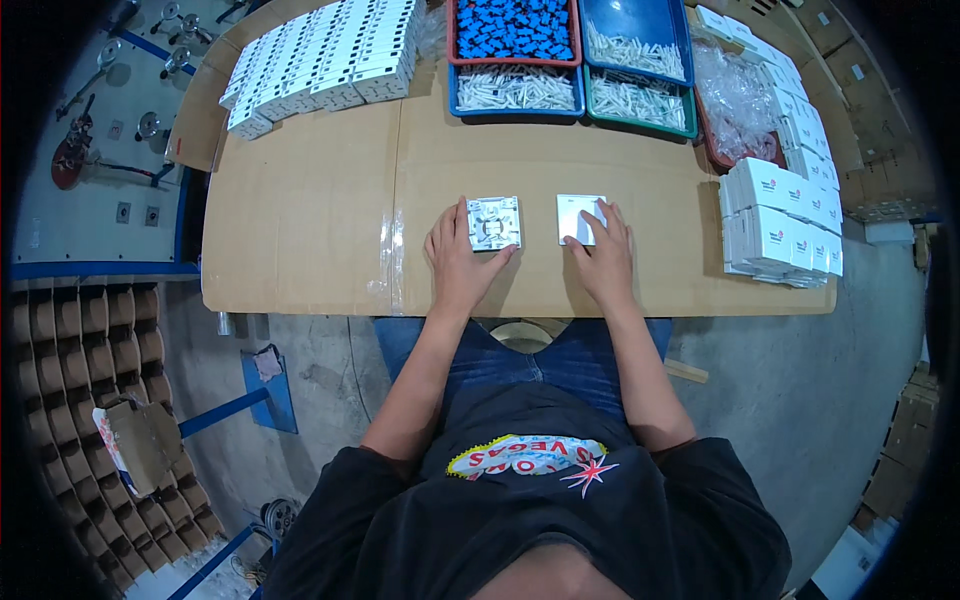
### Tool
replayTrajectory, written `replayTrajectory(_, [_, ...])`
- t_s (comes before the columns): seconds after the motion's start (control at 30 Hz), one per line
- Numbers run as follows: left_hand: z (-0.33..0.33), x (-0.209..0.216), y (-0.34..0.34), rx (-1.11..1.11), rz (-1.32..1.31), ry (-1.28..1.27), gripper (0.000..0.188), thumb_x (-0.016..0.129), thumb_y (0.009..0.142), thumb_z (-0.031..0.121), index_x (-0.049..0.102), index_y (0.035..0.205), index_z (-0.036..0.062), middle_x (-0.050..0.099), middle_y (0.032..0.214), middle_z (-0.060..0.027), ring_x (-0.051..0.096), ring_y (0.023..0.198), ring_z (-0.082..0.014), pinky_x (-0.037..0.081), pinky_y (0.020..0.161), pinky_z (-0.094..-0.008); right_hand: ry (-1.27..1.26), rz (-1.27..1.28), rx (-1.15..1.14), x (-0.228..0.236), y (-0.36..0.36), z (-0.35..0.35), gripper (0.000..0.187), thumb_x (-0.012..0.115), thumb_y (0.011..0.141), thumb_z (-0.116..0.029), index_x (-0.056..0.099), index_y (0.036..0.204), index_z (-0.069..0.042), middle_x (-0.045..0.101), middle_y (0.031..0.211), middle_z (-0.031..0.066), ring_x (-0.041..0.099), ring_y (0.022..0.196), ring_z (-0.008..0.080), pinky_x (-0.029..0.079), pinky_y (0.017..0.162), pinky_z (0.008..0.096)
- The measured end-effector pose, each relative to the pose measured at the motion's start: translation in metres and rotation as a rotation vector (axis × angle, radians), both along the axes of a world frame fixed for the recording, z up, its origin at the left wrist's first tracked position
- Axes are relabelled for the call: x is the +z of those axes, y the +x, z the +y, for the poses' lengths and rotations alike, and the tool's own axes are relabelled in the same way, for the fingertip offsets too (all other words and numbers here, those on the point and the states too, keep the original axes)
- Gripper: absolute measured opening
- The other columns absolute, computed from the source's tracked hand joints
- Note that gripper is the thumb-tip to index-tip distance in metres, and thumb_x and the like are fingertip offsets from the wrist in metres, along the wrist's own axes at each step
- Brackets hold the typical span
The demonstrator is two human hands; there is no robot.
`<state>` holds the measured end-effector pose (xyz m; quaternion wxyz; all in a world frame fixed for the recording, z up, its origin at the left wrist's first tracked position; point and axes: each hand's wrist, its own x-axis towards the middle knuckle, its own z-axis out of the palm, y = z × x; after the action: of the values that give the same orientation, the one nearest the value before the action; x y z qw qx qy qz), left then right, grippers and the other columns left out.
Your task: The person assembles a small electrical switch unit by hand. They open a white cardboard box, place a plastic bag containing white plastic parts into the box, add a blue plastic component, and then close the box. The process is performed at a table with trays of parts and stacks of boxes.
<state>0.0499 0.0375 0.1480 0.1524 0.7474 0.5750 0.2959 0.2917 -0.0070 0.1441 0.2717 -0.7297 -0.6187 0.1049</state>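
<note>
A: Status on the current piece?

B: Partway, my read. Lower centre of the cardboard point(300, 225): left hand point(461, 265) has thumb out wide from fingers, pinching the open white square point(494, 224) between left edge and lower right corner. Square lies flat, insides showing. Right hand point(604, 264), just right of centre: fingers spread on the plain white plate point(572, 213), thumb near its lower edge. Can't tell if it grips.

A: Joined?

B: No. Side by side, gap between. I'd call that pair unfinished.

A: Further out?

B: Right of frame: stacked white boxes point(780, 225). Look packed; contents hidden. Upper right: heap of clear bags point(738, 105). Top centre: trays point(515, 116) with plenty of white pegs point(515, 90) and blue bits point(514, 30) left. Upper left: rows of white blocks point(340, 60); finished or waiting, can't tell.
</note>
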Motion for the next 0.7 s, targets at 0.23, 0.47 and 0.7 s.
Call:
replayTrajectory(0.23, [0.004,-0.005,0.007,-0.023,0.014,0.043,0.094,0.085,0.076,0.044,0.045,0.148,-0.0004,0.051,0.144,-0.0172,0.048,0.132,-0.0352,0.029,0.114,-0.0519,-0.042,0.018,-0.026,-0.001,0.015,-0.008,0.048,0.073,0.091,-0.03,0.065,0.132,-0.007,0.047,0.155,0.0181,0.037,0.148,0.0402,0.023,0.119,0.0661])
replayTrajectory(0.47, [0.0,-0.003,0.009,-0.022,0.053,0.01,0.1,0.084,0.075,0.05,0.04,0.151,0.002,0.048,0.148,-0.0166,0.042,0.142,-0.0337,0.024,0.118,-0.0537,-0.002,0.127,-0.014,0.038,0.041,0.004,0.042,0.067,0.095,-0.03,0.066,0.127,-0.004,0.057,0.144,0.0186,0.048,0.139,0.0367,0.023,0.12,0.0649])
replayTrajectory(0.7, [0.001,0.005,0.013,-0.016,0.11,-0.043,0.103,0.086,0.073,0.048,0.039,0.153,0.0024,0.044,0.15,-0.0178,0.038,0.144,-0.0336,0.022,0.118,-0.0557,-0.007,-0.183,0.032,0.126,0.147,0.053,0.036,0.066,0.096,-0.033,0.069,0.121,-0.007,0.067,0.13,0.0152,0.06,0.125,0.0346,0.036,0.115,0.0531])
